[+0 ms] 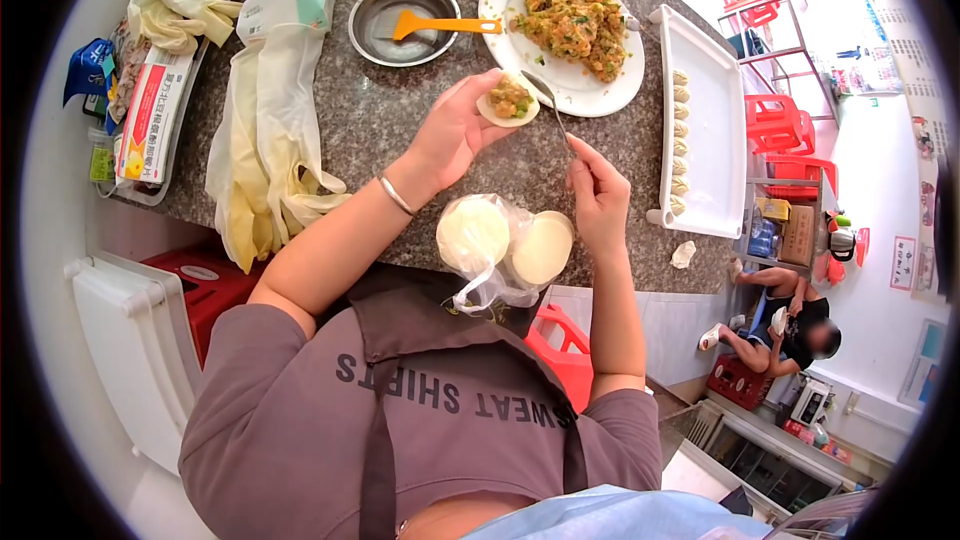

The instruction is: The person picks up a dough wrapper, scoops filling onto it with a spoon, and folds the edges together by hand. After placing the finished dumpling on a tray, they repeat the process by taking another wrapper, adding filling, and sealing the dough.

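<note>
My left hand (452, 130) holds a round dough wrapper (522, 119) with a mound of filling (509, 98) on it. A metal spoon (558, 118) is gripped in my right hand (600, 190), its tip close to the wrapper's edge. Behind them a white plate (570, 100) bears a heap of chopped filling (575, 20). Two stacks of round wrappers, one on the left (473, 233) and one on the right (543, 248), lie in a clear plastic bag near the counter's front edge, below my hands.
A white tray (718, 140) at the right holds a row of dumplings (680, 133). A metal bowl (372, 45) with an orange brush (440, 24) stands at the back. Pale gloves (270, 160) and a glove box (290, 2) lie at the left. A seated person (790, 330) is far right.
</note>
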`<state>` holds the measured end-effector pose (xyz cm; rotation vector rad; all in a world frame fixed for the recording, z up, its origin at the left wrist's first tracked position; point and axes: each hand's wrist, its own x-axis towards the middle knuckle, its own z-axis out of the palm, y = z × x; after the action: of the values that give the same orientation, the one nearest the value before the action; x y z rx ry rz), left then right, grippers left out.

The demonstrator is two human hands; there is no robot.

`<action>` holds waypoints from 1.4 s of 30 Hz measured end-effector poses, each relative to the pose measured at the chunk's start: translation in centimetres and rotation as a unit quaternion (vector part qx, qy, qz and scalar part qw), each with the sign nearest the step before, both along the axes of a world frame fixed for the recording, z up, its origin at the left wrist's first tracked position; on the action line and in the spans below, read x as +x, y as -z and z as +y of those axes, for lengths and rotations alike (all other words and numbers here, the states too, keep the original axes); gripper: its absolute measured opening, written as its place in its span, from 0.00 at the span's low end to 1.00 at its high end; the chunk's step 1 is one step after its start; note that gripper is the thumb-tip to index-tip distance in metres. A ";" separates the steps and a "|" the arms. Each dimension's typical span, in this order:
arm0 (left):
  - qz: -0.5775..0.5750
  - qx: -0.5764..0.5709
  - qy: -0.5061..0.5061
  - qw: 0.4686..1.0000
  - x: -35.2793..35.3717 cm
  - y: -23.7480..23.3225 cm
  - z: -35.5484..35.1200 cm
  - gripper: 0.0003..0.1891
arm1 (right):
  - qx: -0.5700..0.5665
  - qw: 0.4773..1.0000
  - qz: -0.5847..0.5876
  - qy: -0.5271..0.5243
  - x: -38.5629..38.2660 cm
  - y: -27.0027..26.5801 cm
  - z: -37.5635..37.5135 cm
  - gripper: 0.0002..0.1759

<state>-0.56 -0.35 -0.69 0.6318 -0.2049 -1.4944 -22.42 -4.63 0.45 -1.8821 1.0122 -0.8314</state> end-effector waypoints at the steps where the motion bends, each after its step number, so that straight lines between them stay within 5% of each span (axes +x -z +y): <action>1: 0.000 0.000 0.001 1.000 0.0 -0.2 0.0 0.21 | 0.000 1.000 0.000 0.001 0.0 -0.3 0.0 0.17; 3: 0.025 -0.030 0.003 0.999 0.1 -0.8 0.1 0.21 | -0.112 0.990 0.086 -0.024 0.2 -1.2 0.0 0.17; 25: -0.034 -0.054 0.041 0.997 0.2 -0.8 0.2 0.23 | -0.153 0.976 0.140 -0.059 -0.6 -3.8 -0.9 0.17; 30: -0.043 -0.049 0.028 0.997 0.1 -0.8 0.3 0.24 | 0.076 0.994 0.024 -0.076 -1.5 -3.5 -1.0 0.14; 40: -0.008 -0.070 0.048 0.996 0.1 -0.6 0.0 0.25 | 0.121 0.990 0.004 -0.068 -2.0 -2.6 -2.0 0.16; 42: -0.106 -0.082 0.047 0.990 -0.1 -0.8 0.2 0.24 | 0.106 0.994 -0.038 0.005 -2.0 -2.8 -2.6 0.15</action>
<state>-0.66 -0.17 0.09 0.6544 -0.5236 -1.4814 -24.41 -7.25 3.21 -1.6560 1.0206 -0.7646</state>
